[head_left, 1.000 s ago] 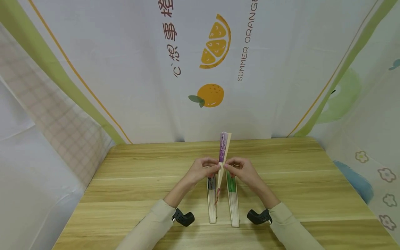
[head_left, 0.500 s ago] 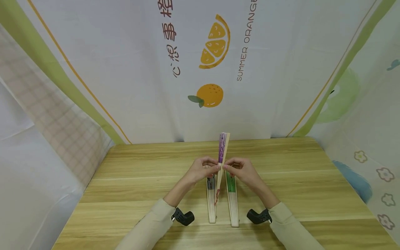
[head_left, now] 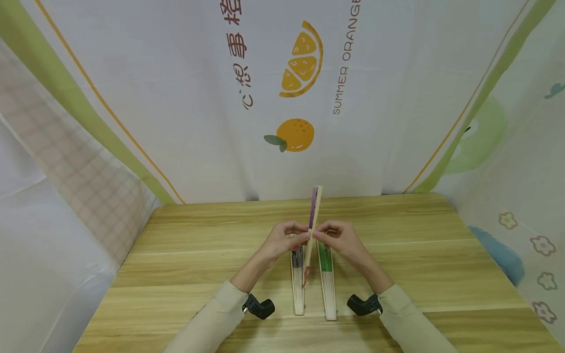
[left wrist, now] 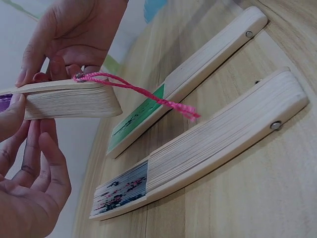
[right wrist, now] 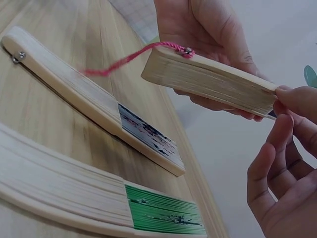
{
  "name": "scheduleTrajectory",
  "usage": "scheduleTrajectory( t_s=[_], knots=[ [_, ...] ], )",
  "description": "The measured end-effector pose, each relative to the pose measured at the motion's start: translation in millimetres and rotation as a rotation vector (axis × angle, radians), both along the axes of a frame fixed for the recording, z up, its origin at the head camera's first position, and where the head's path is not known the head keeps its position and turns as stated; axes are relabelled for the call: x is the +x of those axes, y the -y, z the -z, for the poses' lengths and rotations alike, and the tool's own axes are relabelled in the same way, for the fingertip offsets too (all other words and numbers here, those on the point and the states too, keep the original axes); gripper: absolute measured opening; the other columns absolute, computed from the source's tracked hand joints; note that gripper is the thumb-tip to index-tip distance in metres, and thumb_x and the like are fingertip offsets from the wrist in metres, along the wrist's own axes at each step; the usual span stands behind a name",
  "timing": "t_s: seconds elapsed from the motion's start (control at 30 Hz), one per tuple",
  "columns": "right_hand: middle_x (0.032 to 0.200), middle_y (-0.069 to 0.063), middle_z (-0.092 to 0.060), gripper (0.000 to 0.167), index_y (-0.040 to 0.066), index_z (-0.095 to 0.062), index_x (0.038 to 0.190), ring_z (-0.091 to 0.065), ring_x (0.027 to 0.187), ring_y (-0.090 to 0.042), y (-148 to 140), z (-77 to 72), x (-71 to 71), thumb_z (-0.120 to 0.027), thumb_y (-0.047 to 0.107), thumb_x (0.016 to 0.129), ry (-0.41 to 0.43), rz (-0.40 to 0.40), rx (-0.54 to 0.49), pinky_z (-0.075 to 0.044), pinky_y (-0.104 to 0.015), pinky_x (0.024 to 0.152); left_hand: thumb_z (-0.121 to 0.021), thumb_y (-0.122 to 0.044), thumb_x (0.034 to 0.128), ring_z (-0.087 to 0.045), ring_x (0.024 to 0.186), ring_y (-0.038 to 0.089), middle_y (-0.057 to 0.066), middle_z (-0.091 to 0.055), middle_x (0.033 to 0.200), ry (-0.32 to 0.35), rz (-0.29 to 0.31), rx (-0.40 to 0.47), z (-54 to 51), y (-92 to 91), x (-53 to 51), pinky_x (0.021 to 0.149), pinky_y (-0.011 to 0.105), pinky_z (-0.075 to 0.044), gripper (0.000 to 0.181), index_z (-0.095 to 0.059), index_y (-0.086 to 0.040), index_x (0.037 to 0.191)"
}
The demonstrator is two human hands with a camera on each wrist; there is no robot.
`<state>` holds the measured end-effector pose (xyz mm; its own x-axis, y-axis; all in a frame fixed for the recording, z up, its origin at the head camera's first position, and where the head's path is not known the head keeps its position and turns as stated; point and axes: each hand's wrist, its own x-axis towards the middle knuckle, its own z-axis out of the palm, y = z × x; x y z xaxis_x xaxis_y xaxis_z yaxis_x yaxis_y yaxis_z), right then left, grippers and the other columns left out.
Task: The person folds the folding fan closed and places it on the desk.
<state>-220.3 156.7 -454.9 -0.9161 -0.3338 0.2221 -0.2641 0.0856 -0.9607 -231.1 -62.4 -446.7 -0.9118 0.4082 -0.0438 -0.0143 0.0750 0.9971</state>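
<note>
Both hands hold a folded purple hand fan (head_left: 314, 211) above the table, its purple end up and away from the person. My left hand (head_left: 280, 240) pinches it from the left near the middle, and my right hand (head_left: 341, 240) pinches it from the right at about the same height. A pink cord (left wrist: 143, 91) hangs from its pivot end. Below lie two more folded fans: a dark grey one (head_left: 298, 282) under the left hand and a green one (head_left: 327, 284) under the right. Their patterned ends point away, partly hidden by the hands.
The wooden table (head_left: 185, 274) runs back to a white curtain (head_left: 212, 147) printed with oranges and lettering. More patterned cloth (head_left: 521, 196) hangs at the right. Each wrist carries a black camera mount, as on the left cuff (head_left: 259, 307).
The purple fan has turned slightly in the fingers, so its purple face looks narrower and more of the pale edge stick shows. The hands have barely moved; the two fans below lie still.
</note>
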Motion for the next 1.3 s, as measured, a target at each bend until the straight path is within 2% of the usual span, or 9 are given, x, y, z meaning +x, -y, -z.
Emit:
scheduleTrajectory(
  t_s=[0.17,0.37,0.57,0.7,1.17,1.3],
  knots=[
    [0.097,-0.015,-0.069,0.014,0.002,-0.073,0.101,-0.051,0.074,-0.048,1.4,0.8,-1.4,-0.072,0.015,0.098,0.008,0.000,-0.012,-0.049,-0.043,0.065,-0.070,-0.013,0.0984,-0.069,0.094,0.024,0.009,-0.068,0.105,0.019,0.000,0.028,-1.2,1.8,0.7,0.088,0.049,-0.054,0.027,-0.067,0.004,0.119],
    [0.097,-0.017,-0.069,0.014,0.003,-0.073,0.101,-0.051,0.076,-0.050,2.6,0.8,-1.2,-0.072,0.017,0.098,0.012,-0.001,0.002,-0.050,-0.044,0.066,-0.072,-0.013,0.0973,-0.067,0.091,0.019,0.007,-0.068,0.104,0.056,-0.013,0.057,-0.5,3.4,0.6,0.087,0.045,-0.054,0.027,-0.068,0.004,0.118],
    [0.097,-0.031,-0.062,0.017,-0.002,-0.072,0.102,-0.054,0.071,-0.038,2.9,0.8,-1.4,-0.070,0.014,0.099,0.009,-0.011,-0.018,-0.050,-0.040,0.065,-0.073,-0.012,0.0961,-0.064,0.087,0.016,0.004,-0.069,0.099,0.095,-0.044,0.100,2.0,5.6,0.0,0.081,0.037,-0.053,0.025,-0.070,0.002,0.115],
    [0.094,-0.031,-0.061,0.016,-0.005,-0.071,0.103,-0.054,0.069,-0.026,2.8,-0.2,-0.6,-0.069,0.011,0.099,-0.003,-0.009,-0.023,-0.049,-0.037,0.064,-0.075,-0.009,0.0947,-0.063,0.085,0.015,0.004,-0.069,0.098,0.109,-0.071,0.128,1.2,6.7,0.6,0.076,0.032,-0.051,0.020,-0.070,0.002,0.110],
    [0.089,-0.031,-0.059,0.015,-0.003,-0.073,0.103,-0.053,0.065,-0.019,5.2,3.1,-1.8,-0.067,0.010,0.100,-0.022,0.020,-0.015,-0.047,-0.034,0.060,-0.077,-0.015,0.0929,-0.066,0.088,0.018,0.007,-0.070,0.098,0.060,-0.104,0.095,1.5,8.3,1.5,0.081,0.037,-0.054,0.024,-0.069,-0.001,0.111],
    [0.087,-0.027,-0.062,0.014,-0.002,-0.073,0.101,-0.053,0.063,-0.015,8.4,4.5,-2.2,-0.071,0.011,0.097,-0.030,0.040,0.005,-0.045,-0.029,0.057,-0.076,-0.014,0.0937,-0.065,0.085,0.018,0.007,-0.069,0.096,0.047,-0.111,0.092,2.2,9.6,1.6,0.081,0.040,-0.054,0.024,-0.068,0.001,0.111]
  ],
)
